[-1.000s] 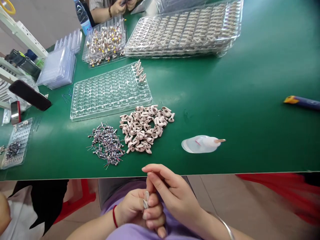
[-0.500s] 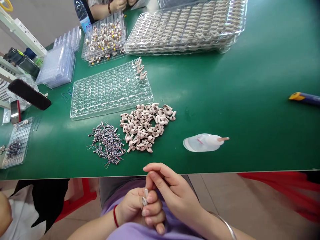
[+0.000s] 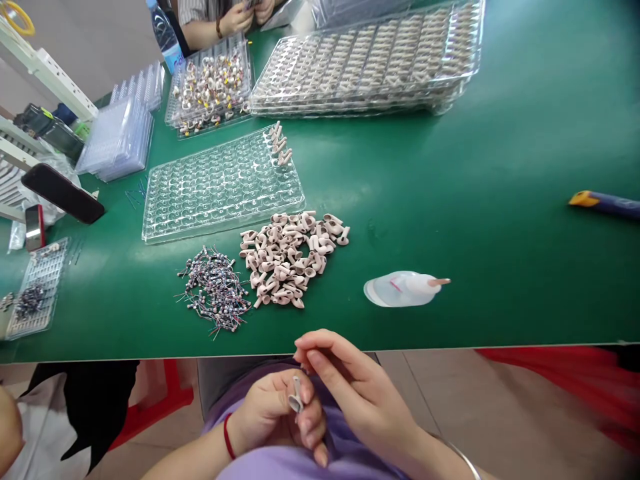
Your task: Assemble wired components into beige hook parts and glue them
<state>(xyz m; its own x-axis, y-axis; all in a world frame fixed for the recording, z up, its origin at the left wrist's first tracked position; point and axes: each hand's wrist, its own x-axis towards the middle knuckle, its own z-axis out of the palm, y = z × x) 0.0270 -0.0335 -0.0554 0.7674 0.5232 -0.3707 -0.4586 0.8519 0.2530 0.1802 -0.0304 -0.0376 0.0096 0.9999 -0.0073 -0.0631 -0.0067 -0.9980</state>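
Low over my lap, my left hand pinches a small beige earbud shell, its stem up and its round opening facing the camera. Just to the right, my right hand is curled with thumb and fingertips close together beside the shell; whatever is between them is hidden. On the table ahead lies a heap of similar beige earbud shells. Left of it is a pile of tiny wired parts. A clear plastic tray behind them has several shells standing in its right-hand column.
A squeeze bottle lies on its side at right. Filled trays are stacked at the back, beside a tray of assembled pieces. Phones and empty trays are at left. Another person's hands work across the table.
My left hand has turned the shell so more of its opening faces me. My right hand has shifted slightly right, away from it. The camera view has tilted a little.
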